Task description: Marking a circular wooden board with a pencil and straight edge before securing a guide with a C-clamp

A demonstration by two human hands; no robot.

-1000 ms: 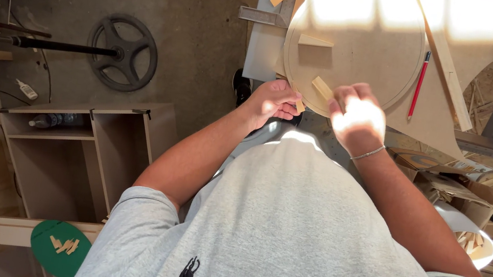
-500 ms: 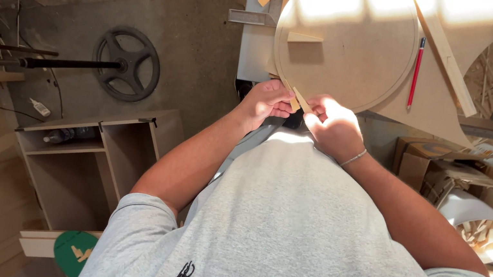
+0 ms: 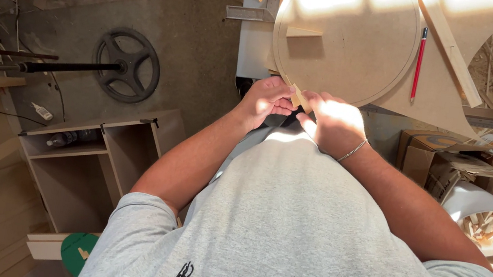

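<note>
I see a small wooden strip (image 3: 299,95) pinched between both hands at the near edge of the round wooden disc (image 3: 346,36); only its short pale end shows, the rest is buried under fingers. My left hand (image 3: 270,100) is curled around one side of it, my right hand (image 3: 335,120) closes on the other, a thin bracelet at the wrist. Sun glare washes out the right knuckles. On the disc lies a small wooden block (image 3: 304,34), and beside it a red pencil (image 3: 418,63). The grey shirt hides everything below the hands.
</note>
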